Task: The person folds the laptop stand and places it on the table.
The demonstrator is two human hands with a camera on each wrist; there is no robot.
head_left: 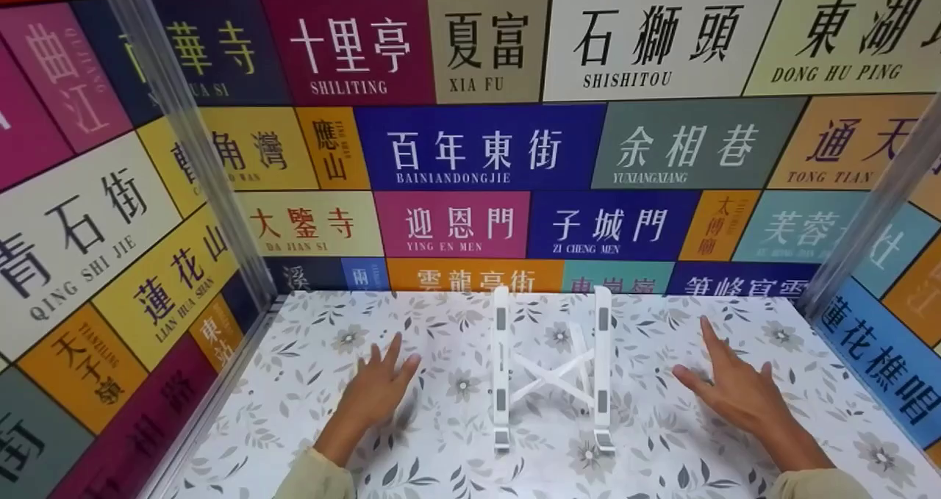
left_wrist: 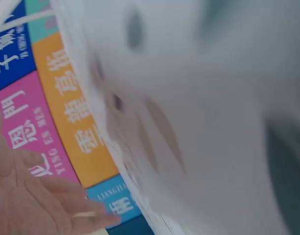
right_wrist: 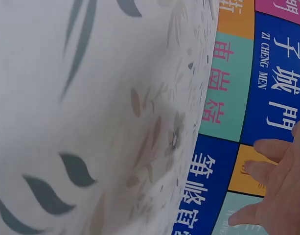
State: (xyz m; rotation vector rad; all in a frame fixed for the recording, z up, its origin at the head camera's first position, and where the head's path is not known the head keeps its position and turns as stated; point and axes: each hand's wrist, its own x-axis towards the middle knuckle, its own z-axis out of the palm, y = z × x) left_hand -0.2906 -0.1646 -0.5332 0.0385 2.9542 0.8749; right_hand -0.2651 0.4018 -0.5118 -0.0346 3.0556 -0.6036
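Note:
A white folding laptop stand (head_left: 553,375) stands unfolded on the table, its two side rails joined by crossed bars, with grey pads on the rails and small lips at the near ends. To its left, my left hand (head_left: 376,387) hovers with spread fingers, holding nothing. My right hand (head_left: 739,392) is on the other side, also with fingers spread and apart from the stand. In the left wrist view, the left hand (left_wrist: 37,196) shows its palm side at the lower left. The right wrist view catches the right hand (right_wrist: 282,181) at its right edge.
The tabletop (head_left: 441,440) has a white cover printed with grey flowers and leaves. Behind and at both sides rise panels (head_left: 481,146) of coloured blocks with Chinese lettering. Clear upright strips (head_left: 198,139) mark the corners.

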